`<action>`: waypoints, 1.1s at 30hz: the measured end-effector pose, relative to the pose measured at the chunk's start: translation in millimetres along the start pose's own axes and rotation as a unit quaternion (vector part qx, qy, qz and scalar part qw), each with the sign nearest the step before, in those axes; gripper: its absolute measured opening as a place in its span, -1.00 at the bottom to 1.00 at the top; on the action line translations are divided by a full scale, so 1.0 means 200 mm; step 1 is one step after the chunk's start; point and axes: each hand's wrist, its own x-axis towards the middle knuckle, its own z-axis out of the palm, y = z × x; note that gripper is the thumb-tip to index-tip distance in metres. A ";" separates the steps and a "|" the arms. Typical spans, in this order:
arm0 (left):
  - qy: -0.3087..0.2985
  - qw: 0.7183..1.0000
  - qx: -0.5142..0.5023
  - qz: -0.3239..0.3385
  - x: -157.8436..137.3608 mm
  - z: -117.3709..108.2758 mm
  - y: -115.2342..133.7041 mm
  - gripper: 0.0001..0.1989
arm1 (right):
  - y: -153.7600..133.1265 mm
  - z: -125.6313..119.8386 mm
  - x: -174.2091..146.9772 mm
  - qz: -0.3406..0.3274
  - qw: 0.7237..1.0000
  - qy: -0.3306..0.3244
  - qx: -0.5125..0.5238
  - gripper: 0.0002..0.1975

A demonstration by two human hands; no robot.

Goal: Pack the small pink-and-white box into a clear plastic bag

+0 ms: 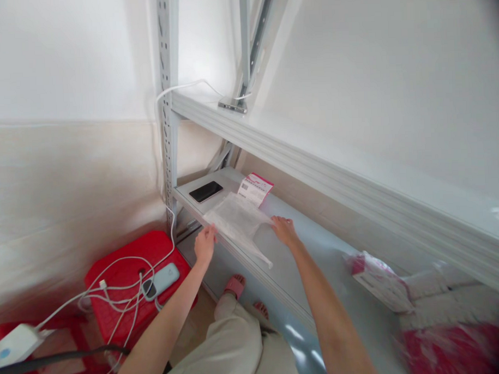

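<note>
Big grey shelf (317, 250) carries everything. A clear plastic bag (238, 220) lies flat at its near edge, left hand (204, 244) pinching one corner and right hand (284, 231) pressing the other with fingers spread, so it stays taut. Just beyond: pink-edged label (255, 189), black phone (206, 192). Red stool (125, 278) crowds the left.

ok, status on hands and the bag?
Left hand and right hand on clear plastic bag, flat on shelf. Phone, pink label just behind.
</note>
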 end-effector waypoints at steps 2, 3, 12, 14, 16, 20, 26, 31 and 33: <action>-0.004 1.000 -0.011 -0.018 0.00 0.00 0.00 -0.41 | 0.00 -0.03 0.02 0.001 1.000 -0.016 0.006 -0.68; -0.007 1.000 -0.014 -0.021 0.01 0.00 0.00 -0.40 | 0.01 -0.05 0.03 -0.001 1.000 -0.030 0.006 -0.66; 0.003 0.996 -0.085 0.030 0.12 0.05 -0.04 -0.68 | -0.18 -0.33 0.21 -0.040 0.997 -0.053 0.036 -0.48; 0.006 0.994 -0.104 0.024 0.11 0.06 -0.04 -0.71 | -0.33 -0.34 0.24 -0.094 0.991 -0.037 0.084 -0.49; 0.004 0.995 -0.097 0.021 0.08 0.05 -0.02 -0.71 | -0.47 -0.30 0.26 -0.122 0.986 -0.027 0.109 -0.48; 0.133 0.990 0.030 0.043 -0.01 -0.02 0.07 -0.66 | -0.62 -0.19 0.29 -0.122 0.984 -0.022 0.131 -0.43; 0.118 0.927 0.164 0.316 0.15 -0.01 0.33 -0.76 | -0.61 -0.08 0.33 -0.124 0.981 -0.001 0.149 -0.43; -0.022 0.891 0.208 0.404 0.40 0.15 0.31 -0.48 | -0.58 -0.04 0.34 -0.138 0.978 0.028 0.153 -0.46; -0.046 0.897 0.233 0.372 0.46 0.19 0.22 -0.37 | -0.57 -0.02 0.35 -0.141 0.977 0.034 0.157 -0.45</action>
